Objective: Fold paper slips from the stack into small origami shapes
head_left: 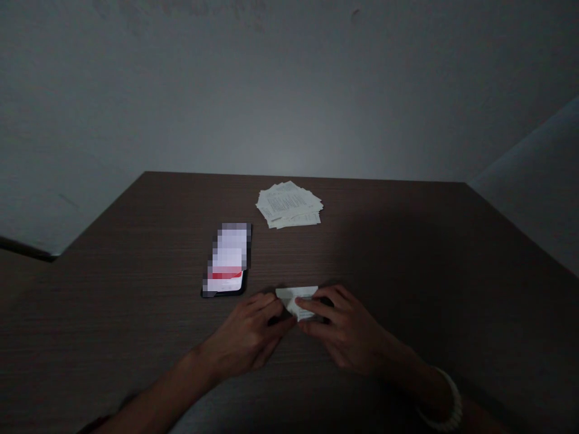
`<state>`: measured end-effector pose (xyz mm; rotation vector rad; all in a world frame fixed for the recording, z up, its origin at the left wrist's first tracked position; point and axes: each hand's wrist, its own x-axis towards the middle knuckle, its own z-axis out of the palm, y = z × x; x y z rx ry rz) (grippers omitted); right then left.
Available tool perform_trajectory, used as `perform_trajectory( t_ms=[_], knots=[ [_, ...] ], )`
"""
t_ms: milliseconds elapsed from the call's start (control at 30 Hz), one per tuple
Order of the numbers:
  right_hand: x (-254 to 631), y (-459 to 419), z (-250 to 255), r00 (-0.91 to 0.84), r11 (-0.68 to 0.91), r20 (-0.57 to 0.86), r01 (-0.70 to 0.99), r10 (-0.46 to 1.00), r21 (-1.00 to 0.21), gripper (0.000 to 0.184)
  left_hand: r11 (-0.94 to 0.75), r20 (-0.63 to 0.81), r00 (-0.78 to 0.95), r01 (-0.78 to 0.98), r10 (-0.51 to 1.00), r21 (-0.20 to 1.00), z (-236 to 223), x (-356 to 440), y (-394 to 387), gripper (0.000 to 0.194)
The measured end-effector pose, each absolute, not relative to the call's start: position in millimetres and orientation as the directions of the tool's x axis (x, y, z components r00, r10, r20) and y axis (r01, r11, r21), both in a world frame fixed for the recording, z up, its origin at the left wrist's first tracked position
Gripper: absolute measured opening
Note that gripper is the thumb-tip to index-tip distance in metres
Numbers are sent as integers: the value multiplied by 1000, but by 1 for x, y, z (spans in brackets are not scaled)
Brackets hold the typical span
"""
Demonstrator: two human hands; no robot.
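A small piece of white paper (289,295), partly folded and with faint print, is held between both hands just above or on the table. My left hand (257,328) pinches its left side, with the thumb at the lower edge. On the right side, my right hand (346,328) grips the paper, one finger lying across its face and the thumb below. The fingers hide the paper's lower corners. Beyond the hands lies a loose pile of printed white paper slips (289,204), fanned unevenly.
A phone (226,259) with a lit, blurred screen lies left of the hands. The dark wood-grain table (136,241) meets a grey wall (289,90) at its far edge. A light bracelet (453,401) circles my right wrist. Shadow covers the table's right side.
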<state>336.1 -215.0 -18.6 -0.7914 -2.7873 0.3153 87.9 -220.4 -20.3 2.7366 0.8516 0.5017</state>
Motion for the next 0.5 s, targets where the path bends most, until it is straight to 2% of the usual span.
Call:
perform_trajectory(
  t_ms=[300,500],
  knots=[
    [335,-216,-19,-814,818,173,494,555,-296,28,-805,180,797,515,576,295,-15,91,-220,29],
    [334,-217,-18,-804,801,170,497,570,-334,29,-742,240,706,596,667,308,-20,88,-219,32]
  ],
)
